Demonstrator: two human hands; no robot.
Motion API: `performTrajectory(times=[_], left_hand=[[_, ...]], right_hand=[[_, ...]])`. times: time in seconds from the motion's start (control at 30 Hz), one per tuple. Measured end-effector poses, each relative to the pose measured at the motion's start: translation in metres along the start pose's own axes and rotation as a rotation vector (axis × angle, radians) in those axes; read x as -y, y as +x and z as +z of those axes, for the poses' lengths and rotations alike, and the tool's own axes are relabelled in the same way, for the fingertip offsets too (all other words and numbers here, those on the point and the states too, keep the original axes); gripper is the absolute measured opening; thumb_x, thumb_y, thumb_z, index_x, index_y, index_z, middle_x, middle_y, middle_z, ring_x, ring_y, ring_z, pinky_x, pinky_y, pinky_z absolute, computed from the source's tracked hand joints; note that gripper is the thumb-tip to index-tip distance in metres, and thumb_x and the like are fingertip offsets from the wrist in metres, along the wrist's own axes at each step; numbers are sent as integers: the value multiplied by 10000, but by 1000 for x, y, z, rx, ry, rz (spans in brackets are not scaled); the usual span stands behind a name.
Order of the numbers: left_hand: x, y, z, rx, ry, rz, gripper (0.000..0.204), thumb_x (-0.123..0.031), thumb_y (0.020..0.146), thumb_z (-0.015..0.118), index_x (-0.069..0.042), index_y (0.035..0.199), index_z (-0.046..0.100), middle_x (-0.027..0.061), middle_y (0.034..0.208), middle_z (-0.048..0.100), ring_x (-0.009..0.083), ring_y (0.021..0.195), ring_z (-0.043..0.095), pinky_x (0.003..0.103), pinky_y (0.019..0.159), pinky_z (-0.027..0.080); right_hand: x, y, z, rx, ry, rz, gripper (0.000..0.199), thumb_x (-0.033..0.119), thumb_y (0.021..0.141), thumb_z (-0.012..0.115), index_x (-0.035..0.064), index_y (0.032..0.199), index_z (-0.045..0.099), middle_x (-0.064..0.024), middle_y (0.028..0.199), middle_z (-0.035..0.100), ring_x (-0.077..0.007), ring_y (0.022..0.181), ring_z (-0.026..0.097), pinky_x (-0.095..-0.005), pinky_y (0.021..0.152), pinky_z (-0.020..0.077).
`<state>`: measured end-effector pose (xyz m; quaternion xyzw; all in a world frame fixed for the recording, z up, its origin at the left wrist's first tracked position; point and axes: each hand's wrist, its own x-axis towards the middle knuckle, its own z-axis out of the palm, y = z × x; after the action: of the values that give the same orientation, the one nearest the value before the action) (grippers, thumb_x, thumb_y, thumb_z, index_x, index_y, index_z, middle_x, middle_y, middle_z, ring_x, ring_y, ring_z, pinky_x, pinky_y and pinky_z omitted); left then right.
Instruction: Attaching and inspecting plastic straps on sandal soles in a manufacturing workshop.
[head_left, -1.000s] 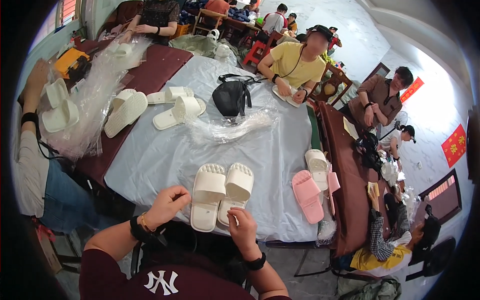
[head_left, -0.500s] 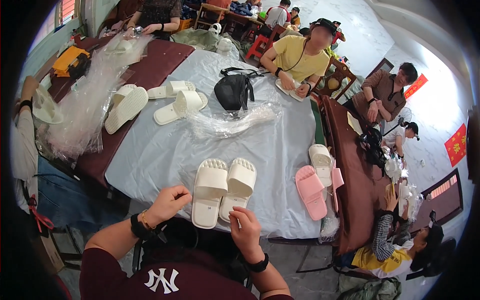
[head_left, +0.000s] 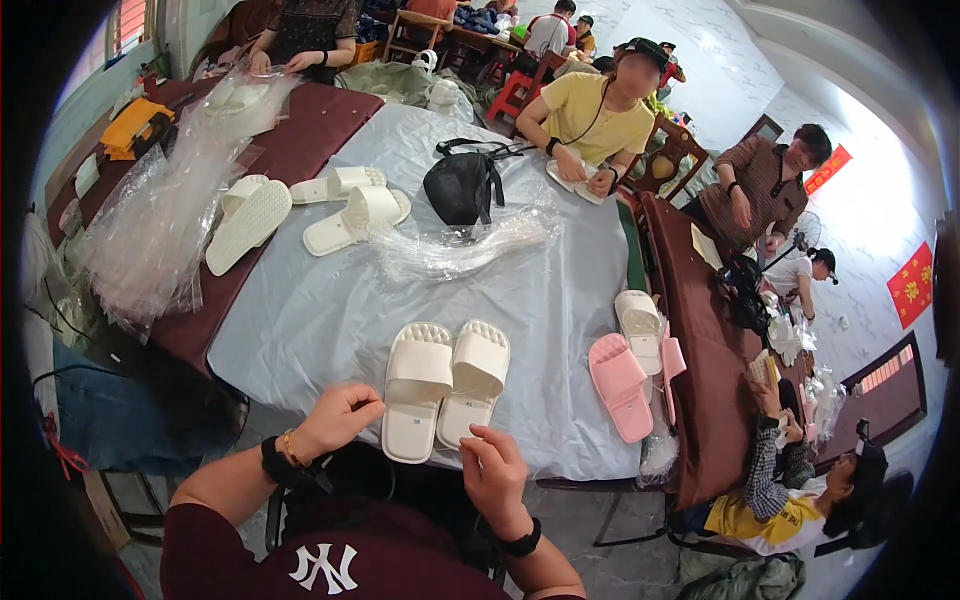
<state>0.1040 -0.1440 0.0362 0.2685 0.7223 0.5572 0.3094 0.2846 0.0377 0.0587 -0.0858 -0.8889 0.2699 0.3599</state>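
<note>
White slippers [head_left: 438, 376] lie side by side, lower centre of the frame. I note the left hand [head_left: 338, 420] and right hand [head_left: 496, 472] half-open beside them, gripping nothing visible. Step, in my judgement: checking the pair; lifting would call for closing fingers around both.

The person wears a maroon shirt [head_left: 392, 572] with short sleeves and a white emblem [head_left: 323, 568] of interlocked letters on the chest. Above the bare left hand [head_left: 343, 415] sit a gold-coloured bracelet [head_left: 290, 446] and a black band [head_left: 277, 462], seemingly bulky, though shadow blurs its edge; above the bare right hand [head_left: 495, 467], a second black band [head_left: 522, 540].
</note>
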Motion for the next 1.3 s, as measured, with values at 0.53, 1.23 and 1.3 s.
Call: performTrajectory(times=[0.53,1.23,1.3], left_hand=[[-1,8,4,124,161,-30,238,-222,856,599,14,832,623,101,659,590,141,612,542,307,584,429],[9,39,19,-53,374,75,325,-336,867,597,-18,836,653,171,699,621,289,652,624,388,609,472],[7,35,23,-58,404,177,303,-319,865,600,-20,829,639,172,718,622,293,666,625,395,620,475]], right_hand=[[-2,-31,17,195,25,9,164,-33,718,710,26,857,646,-122,949,654,-276,814,635,-346,697,520],[-56,8,55,101,-236,111,57,49,777,639,45,833,627,-110,935,639,-306,844,605,-391,719,503],[-58,12,59,105,-252,119,48,49,779,632,45,826,624,-103,930,636,-302,830,601,-387,711,498]])
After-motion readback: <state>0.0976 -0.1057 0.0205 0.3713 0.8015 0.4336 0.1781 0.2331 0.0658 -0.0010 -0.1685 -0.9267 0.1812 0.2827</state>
